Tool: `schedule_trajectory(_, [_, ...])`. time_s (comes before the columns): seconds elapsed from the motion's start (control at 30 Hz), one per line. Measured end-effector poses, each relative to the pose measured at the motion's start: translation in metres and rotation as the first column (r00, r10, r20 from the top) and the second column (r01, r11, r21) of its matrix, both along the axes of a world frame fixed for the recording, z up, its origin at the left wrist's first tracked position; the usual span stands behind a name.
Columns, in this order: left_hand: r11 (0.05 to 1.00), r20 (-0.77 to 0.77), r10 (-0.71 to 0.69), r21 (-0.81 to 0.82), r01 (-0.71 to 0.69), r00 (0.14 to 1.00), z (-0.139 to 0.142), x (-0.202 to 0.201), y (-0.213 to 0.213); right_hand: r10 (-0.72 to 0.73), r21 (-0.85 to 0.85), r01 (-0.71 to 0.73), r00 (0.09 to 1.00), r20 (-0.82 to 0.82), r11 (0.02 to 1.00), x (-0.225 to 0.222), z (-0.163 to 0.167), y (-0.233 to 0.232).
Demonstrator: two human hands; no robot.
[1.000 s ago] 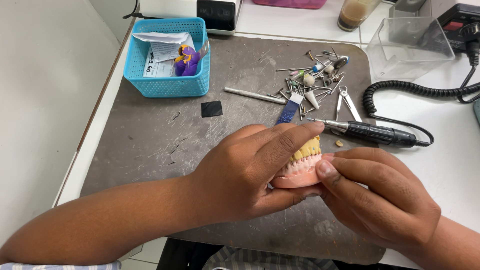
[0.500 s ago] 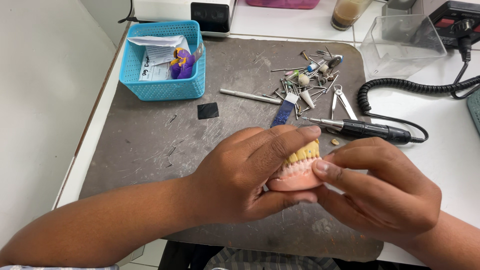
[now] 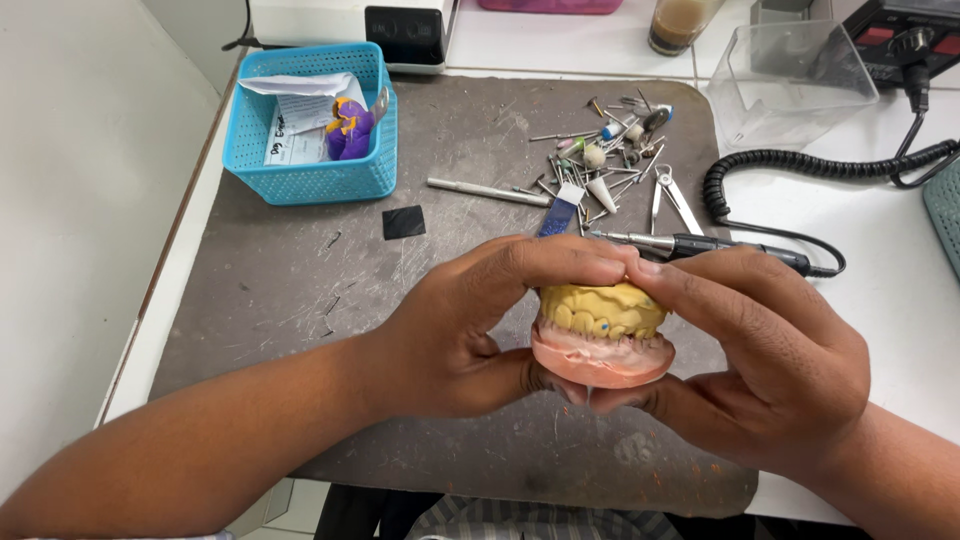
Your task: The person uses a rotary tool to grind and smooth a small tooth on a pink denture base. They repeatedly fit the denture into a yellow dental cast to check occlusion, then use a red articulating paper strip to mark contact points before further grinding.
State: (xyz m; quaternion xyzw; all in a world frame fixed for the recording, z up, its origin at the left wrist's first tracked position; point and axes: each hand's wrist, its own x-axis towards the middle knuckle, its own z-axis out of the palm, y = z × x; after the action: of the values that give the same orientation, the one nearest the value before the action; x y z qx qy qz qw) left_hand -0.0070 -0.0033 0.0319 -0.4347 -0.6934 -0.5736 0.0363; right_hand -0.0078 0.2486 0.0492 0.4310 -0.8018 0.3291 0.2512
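Both my hands hold a dental model above the grey work mat (image 3: pixel 300 280). Its upper half is a yellow stone cast of teeth (image 3: pixel 603 308); its lower half is a pink base (image 3: pixel 603 362), pressed against the yellow one. My left hand (image 3: pixel 470 325) grips the left side, with fingers over the top and thumb underneath. My right hand (image 3: pixel 770 355) grips the right side, thumb on top and fingers below. The back of the model is hidden by my fingers.
A black rotary handpiece (image 3: pixel 715 246) with a coiled cable (image 3: pixel 800 170) lies just behind my hands. Several burs and small metal tools (image 3: pixel 600 165) are scattered at the mat's far side. A blue basket (image 3: pixel 315 125) stands far left, a clear plastic box (image 3: pixel 790 80) far right.
My hands have turned the model so its teeth face me and brought it closer to the camera. My right thumb now rests on top of the yellow cast.
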Motion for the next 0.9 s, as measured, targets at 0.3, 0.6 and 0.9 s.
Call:
schedule_trajectory(0.3, [0.984,0.061,-0.133,0.129,0.124,0.989,-0.021,-0.007,-0.001,0.012,0.047,-0.008,0.997,-0.082,0.999,0.005,0.001,0.000])
schedule_trajectory(0.6, [0.991,0.103,-0.109,0.090,0.100,0.989,-0.023,-0.007,-0.001,0.020,0.060,-0.015,0.996,-0.092,0.998,0.003,-0.002,0.002])
schedule_trajectory(0.9, [0.991,0.108,-0.117,0.084,0.109,0.987,-0.023,-0.007,0.000,0.006,0.072,0.003,0.994,-0.113,0.997,0.007,-0.005,0.002])
